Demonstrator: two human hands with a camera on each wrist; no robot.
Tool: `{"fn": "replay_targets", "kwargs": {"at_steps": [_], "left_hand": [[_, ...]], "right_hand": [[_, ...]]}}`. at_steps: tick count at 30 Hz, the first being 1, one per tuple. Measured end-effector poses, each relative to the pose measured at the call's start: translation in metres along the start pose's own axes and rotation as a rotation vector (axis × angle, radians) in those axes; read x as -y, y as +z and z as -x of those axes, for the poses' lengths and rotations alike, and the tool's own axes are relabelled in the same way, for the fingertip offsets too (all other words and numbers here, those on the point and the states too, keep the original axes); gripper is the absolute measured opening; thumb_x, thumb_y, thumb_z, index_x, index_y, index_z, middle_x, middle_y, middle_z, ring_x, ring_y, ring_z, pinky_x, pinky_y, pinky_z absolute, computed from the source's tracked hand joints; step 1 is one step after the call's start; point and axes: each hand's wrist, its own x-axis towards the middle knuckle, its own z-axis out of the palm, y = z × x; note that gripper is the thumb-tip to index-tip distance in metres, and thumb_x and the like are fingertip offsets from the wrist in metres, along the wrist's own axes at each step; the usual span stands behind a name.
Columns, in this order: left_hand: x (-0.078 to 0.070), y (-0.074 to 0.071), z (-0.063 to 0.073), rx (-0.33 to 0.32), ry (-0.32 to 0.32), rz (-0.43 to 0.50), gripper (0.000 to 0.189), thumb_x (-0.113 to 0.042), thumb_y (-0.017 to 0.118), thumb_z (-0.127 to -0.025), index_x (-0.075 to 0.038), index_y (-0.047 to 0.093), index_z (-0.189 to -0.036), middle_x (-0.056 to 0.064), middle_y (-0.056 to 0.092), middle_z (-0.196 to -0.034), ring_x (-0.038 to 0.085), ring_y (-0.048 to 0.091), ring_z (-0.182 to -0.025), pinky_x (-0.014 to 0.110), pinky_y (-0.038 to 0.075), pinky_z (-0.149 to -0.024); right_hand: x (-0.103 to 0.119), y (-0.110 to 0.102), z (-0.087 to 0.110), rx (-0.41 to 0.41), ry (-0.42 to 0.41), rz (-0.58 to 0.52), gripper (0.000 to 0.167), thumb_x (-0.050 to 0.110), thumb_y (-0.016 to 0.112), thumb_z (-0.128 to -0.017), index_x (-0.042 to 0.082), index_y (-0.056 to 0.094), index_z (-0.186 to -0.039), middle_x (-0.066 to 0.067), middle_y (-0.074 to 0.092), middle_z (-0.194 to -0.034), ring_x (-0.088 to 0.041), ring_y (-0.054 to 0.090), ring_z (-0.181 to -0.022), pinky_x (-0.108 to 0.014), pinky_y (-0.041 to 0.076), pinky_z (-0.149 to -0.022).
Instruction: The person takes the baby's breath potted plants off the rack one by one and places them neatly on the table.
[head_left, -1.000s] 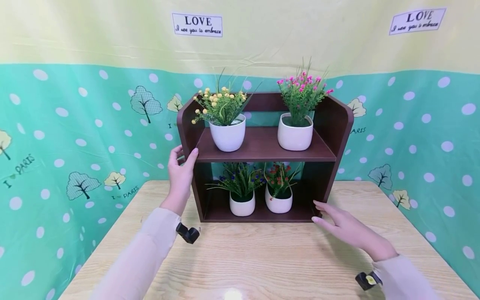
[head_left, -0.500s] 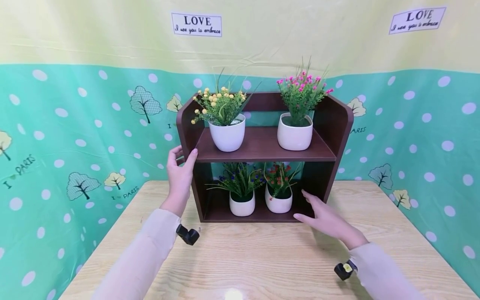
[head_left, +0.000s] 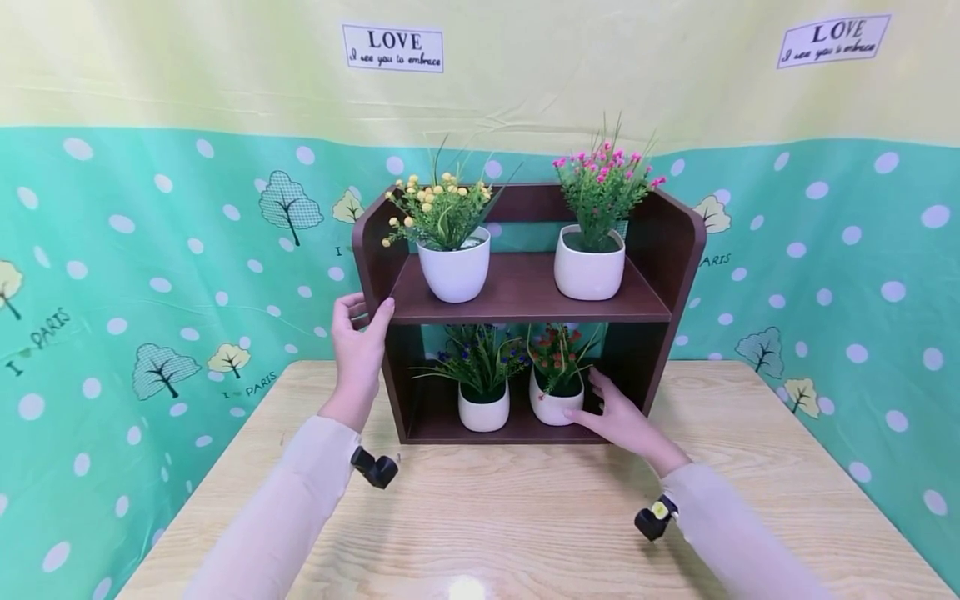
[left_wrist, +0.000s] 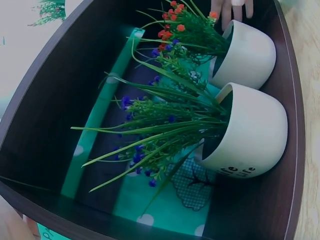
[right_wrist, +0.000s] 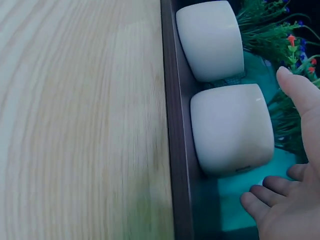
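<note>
A dark brown two-tier shelf (head_left: 525,318) stands on the table. My left hand (head_left: 357,354) holds its left side panel, thumb on the front edge and the other fingers on the outside. On the lower tier are two white pots of artificial flowers, a blue-flowered plant (head_left: 483,415) and, to its right, a red-flowered plant (head_left: 555,408). My right hand (head_left: 626,421) reaches into the lower tier from the right, thumb and fingers spread around the red-flowered plant. In the right wrist view, the spread fingers (right_wrist: 272,192) lie beside that white pot (right_wrist: 231,130).
On the upper tier stand a yellow-flowered plant (head_left: 454,273) at the left and a pink-flowered plant (head_left: 589,273) at the right. The light wooden table (head_left: 465,508) extends in front. A green dotted curtain (head_left: 840,275) hangs behind and at both sides.
My right hand has moved left, from the shelf's right side panel to beside the red-flowered plant. The left hand stays on the left panel, and the plants have not moved.
</note>
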Motion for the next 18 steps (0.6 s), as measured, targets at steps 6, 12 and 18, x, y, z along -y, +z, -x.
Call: {"fn": "replay_targets", "kwargs": {"at_steps": [6, 12, 18], "left_hand": [[-0.001, 0.0, 0.0, -0.01, 0.004, 0.005, 0.038, -0.03, 0.074, -0.098, -0.015, 0.054, -0.127, 0.001, 0.054, -0.12, 0.019, 0.048, -0.11, 0.032, 0.048, -0.089], [-0.003, 0.001, 0.001, -0.003, 0.008, 0.01, 0.034, -0.028, 0.074, -0.098, -0.017, 0.054, -0.123, 0.0, 0.053, -0.117, 0.019, 0.048, -0.107, 0.031, 0.048, -0.087], [0.0, 0.0, 0.0, 0.001, 0.013, 0.007, 0.034, -0.028, 0.074, -0.098, -0.016, 0.054, -0.123, 0.001, 0.054, -0.118, 0.019, 0.048, -0.106, 0.031, 0.048, -0.086]], "right_hand": [[-0.003, 0.013, -0.014, 0.008, 0.098, -0.199, 0.101, 0.033, 0.074, -0.096, -0.008, 0.007, -0.161, -0.032, 0.017, -0.165, -0.05, 0.025, -0.149, -0.057, 0.031, -0.118], [-0.01, 0.028, -0.027, -0.047, 0.093, -0.291, 0.095, 0.033, 0.078, -0.093, 0.002, 0.02, -0.162, -0.024, 0.03, -0.162, -0.038, 0.03, -0.15, -0.054, 0.025, -0.121], [-0.009, 0.038, -0.037, -0.09, 0.104, -0.386, 0.093, 0.028, 0.082, -0.09, 0.002, 0.025, -0.159, -0.023, 0.037, -0.157, -0.038, 0.04, -0.143, -0.053, 0.029, -0.119]]}}
